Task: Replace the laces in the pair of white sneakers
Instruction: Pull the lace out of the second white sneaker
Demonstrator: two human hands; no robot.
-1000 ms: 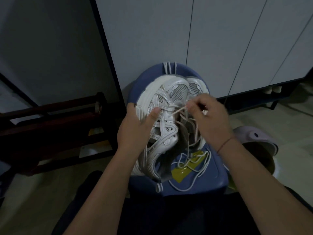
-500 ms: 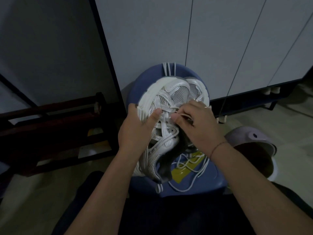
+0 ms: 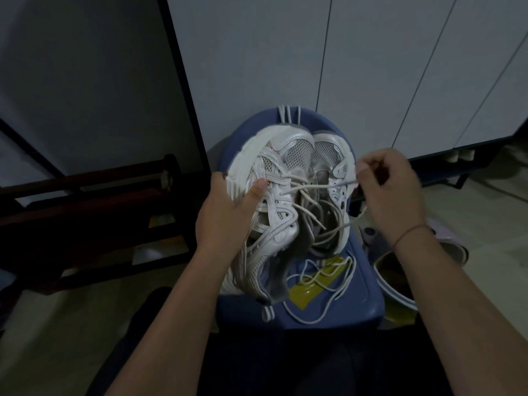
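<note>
Two white sneakers rest on a blue stool (image 3: 363,292). My left hand (image 3: 225,215) grips the left sneaker (image 3: 274,181) at its sole edge, thumb pressed on the upper. My right hand (image 3: 391,192) pinches the end of a white lace (image 3: 314,186) and holds it taut from an eyelet of that shoe toward the right. The right sneaker (image 3: 334,158) lies beside it, partly hidden behind the lace and my hand. A loose white lace (image 3: 323,281) lies coiled on the stool seat over a yellow sticker.
White cabinet doors (image 3: 371,67) stand behind the stool. A dark wooden rack (image 3: 94,207) is at the left. A pale bin with an open lid (image 3: 400,270) sits on the floor at the right. My dark-clothed legs fill the bottom.
My right hand has moved from the shoe's eyelets out to the right, drawing the lace taut. The left hand keeps its grip on the sneaker.
</note>
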